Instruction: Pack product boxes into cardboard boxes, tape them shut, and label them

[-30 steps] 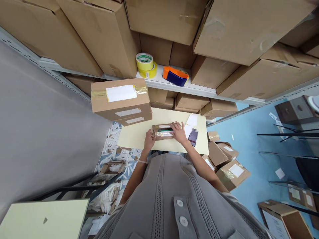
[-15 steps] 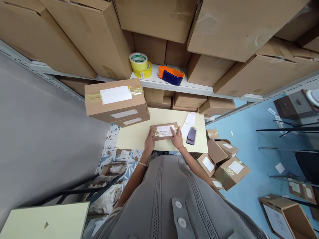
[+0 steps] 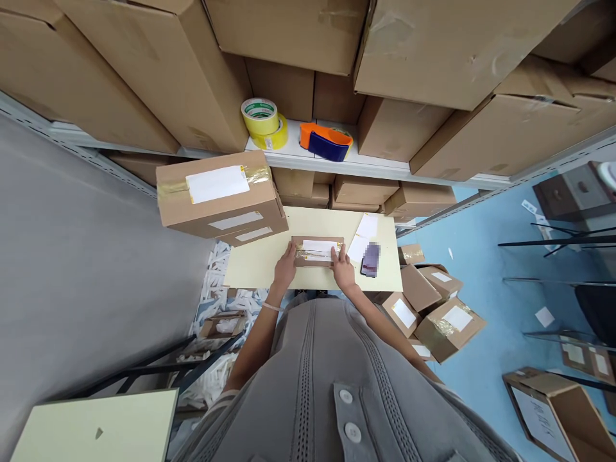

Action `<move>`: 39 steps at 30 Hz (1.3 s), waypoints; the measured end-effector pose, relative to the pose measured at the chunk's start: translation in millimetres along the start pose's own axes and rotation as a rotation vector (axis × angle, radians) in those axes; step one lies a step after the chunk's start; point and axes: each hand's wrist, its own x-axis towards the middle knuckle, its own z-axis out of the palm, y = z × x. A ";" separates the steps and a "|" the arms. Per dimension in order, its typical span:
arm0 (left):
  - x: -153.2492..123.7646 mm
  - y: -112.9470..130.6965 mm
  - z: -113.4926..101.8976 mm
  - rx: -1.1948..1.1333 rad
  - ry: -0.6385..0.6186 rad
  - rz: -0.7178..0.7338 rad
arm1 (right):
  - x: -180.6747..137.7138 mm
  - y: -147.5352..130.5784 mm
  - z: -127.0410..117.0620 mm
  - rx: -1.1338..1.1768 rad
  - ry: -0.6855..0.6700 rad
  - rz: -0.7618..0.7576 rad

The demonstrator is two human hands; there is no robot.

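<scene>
A small cardboard box (image 3: 317,260) lies on the cream tabletop (image 3: 260,266) in front of me. Across its top run clear tape and a white label (image 3: 319,248). My left hand (image 3: 285,264) grips the box's left end, fingers along the edge. My right hand (image 3: 342,268) holds the right end, with fingertips pressed on the label. Just right of that hand lies a phone (image 3: 369,260), its screen blurred. White label sheets (image 3: 364,232) rest behind the phone. To the left stand larger taped boxes (image 3: 216,186) bearing white labels.
On the shelf (image 3: 380,168) ahead sit yellow tape rolls (image 3: 264,123) and an orange and blue tape dispenser (image 3: 327,141), among big cartons (image 3: 414,51). Labelled parcels (image 3: 447,327) are piled on the floor at right. A second cream tabletop (image 3: 96,427) is at lower left.
The small box has levelled from a slight tilt, both hands staying on it. My right fingers have shifted a little on the label. The camera view has moved slightly.
</scene>
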 end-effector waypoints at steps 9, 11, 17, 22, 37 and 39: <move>-21.2 46.0 37.9 0.277 0.006 0.339 | 1.2 -1.9 -13.6 -0.042 -0.036 -0.014; -18.1 41.6 42.2 0.301 -0.021 0.354 | 1.0 -3.9 -21.7 -0.056 -0.073 -0.005; -8.8 26.7 50.0 0.354 -0.035 0.343 | 44.3 -13.9 -91.2 -0.034 0.115 -0.054; -5.7 24.5 50.5 0.382 -0.069 0.338 | 142.8 -39.3 -200.4 0.083 0.451 -0.301; -0.8 16.2 46.0 0.318 -0.134 0.337 | 198.6 -51.9 -246.2 0.406 0.474 -0.395; -0.6 17.8 45.2 0.300 -0.129 0.336 | 169.4 -32.8 -232.6 0.562 0.386 -0.325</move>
